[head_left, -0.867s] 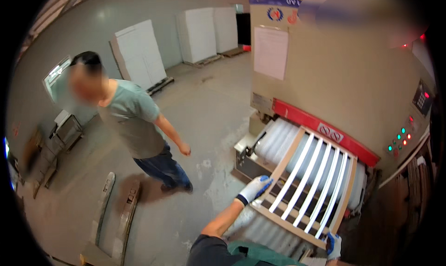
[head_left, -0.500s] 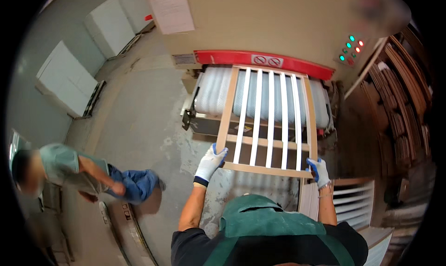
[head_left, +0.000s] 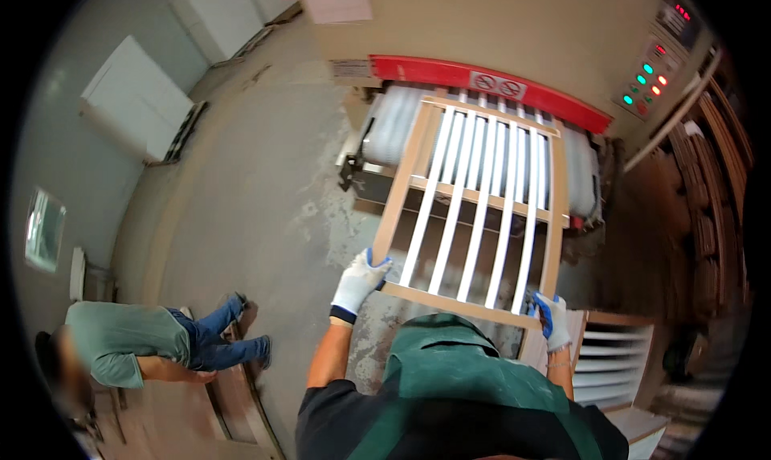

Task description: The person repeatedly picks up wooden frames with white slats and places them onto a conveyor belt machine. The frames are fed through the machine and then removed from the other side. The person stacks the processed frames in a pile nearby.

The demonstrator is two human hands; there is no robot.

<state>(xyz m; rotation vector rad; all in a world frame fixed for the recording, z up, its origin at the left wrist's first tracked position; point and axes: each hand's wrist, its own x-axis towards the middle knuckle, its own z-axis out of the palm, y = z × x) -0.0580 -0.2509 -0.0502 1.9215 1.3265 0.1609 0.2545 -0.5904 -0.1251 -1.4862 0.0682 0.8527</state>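
In the head view, the tan-railed, white-slatted rectangular frame (head_left: 396,211) has come slightly away from the long red bar (head_left: 562,106) on the large beige machine (head_left: 482,26). It spans the centre to the right of centre, tilted across the frame. A second tan-and-white slatted frame (head_left: 477,198) now shows more plainly beneath and beyond it, slats running under the bar, over the pale ribbed rollers (head_left: 389,130). The two therefore look like separate pieces, with the upper one carried at its near end. The gloved left hand (head_left: 360,283) grips its lower-left corner; the gloved right hand (head_left: 552,322) is closed around its lower-right corner. A co-worker in a grey-green shirt (head_left: 132,339) has shifted within the lower left.
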